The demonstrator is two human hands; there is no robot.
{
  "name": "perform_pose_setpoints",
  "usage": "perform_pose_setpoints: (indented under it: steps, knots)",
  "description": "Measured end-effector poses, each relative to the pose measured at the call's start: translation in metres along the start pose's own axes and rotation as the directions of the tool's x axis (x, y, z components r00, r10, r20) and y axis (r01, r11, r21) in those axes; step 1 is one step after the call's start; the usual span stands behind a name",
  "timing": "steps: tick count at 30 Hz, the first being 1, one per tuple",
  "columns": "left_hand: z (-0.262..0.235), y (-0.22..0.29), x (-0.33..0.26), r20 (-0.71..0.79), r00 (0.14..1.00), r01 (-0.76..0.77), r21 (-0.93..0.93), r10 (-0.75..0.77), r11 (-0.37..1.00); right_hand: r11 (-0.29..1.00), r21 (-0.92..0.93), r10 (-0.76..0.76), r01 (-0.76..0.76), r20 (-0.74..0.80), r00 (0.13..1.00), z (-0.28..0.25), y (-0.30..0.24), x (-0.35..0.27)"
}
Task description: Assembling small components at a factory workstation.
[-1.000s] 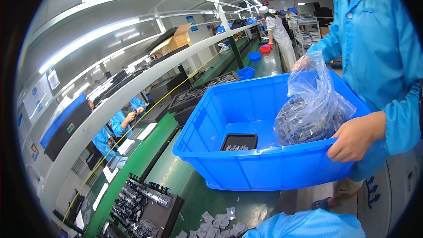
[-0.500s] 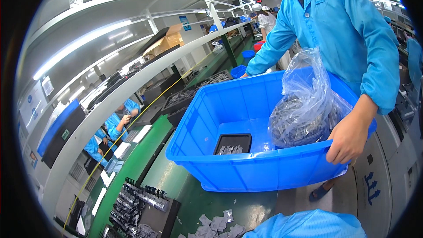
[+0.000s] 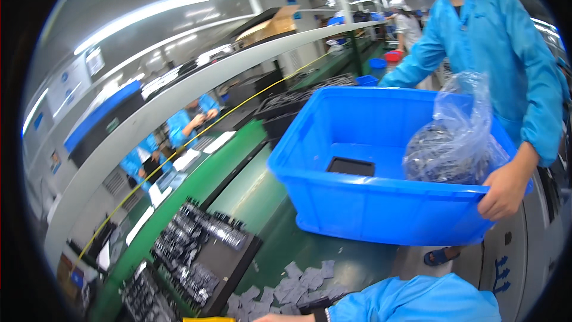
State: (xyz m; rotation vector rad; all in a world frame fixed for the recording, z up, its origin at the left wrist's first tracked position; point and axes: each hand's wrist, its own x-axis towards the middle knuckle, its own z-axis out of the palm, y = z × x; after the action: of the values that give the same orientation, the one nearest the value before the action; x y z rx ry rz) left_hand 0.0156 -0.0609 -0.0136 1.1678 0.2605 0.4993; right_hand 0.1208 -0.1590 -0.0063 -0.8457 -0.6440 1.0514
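My right arm, in a blue sleeve, reaches leftward along the lower edge. A sliver of my right hand (image 3: 286,318) shows there, below a dark band at the wrist; its fingers are cut off by the frame. Just above it lies a loose heap of small flat grey pieces (image 3: 307,283) on the green work surface (image 3: 277,232). A bit of something yellow (image 3: 208,319) shows left of my hand. My left hand is out of view. Across from me a co-worker's hand (image 3: 506,188) grips the rim of a large blue bin (image 3: 357,203) holding a clear plastic bag of parts (image 3: 444,155) and a black tray (image 3: 350,166).
Left of the heap, a dark tray (image 3: 229,259) carries rows of shiny black parts. Another batch of black parts (image 3: 146,295) lies nearer. A pale rail (image 3: 196,77) and a yellow cord (image 3: 232,107) cross the view. People in blue (image 3: 185,125) sit beyond the green bench.
My view has turned left, so the scene sits farther right in the picture. My right hand and a yellow edge have come in at the bottom. The co-worker still holds the bin.
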Motion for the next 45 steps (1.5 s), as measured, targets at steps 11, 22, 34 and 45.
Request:
perform_pose_setpoints:
  steps: [11,22,34,45]
  knots:
    - [-0.009,-0.004,0.002,0.029,0.999,0.036,-0.132,-0.032,0.991,0.990,-0.080,0.109,-0.117,-0.097,0.989,-0.020,-0.015,0.002]
    - [-0.012,-0.016,0.008,0.047,0.972,0.234,-0.329,-0.232,0.915,0.974,0.086,0.223,-0.210,-0.185,0.957,-0.025,-0.023,-0.007]
    - [-0.016,-0.019,0.002,0.084,0.972,0.237,-0.326,-0.221,0.915,0.949,0.071,0.314,-0.307,-0.134,0.940,-0.012,-0.013,-0.009]
    - [-0.016,-0.020,0.002,0.091,0.972,0.235,-0.329,-0.217,0.914,0.939,0.103,0.341,-0.328,-0.161,0.926,-0.009,-0.013,-0.010]
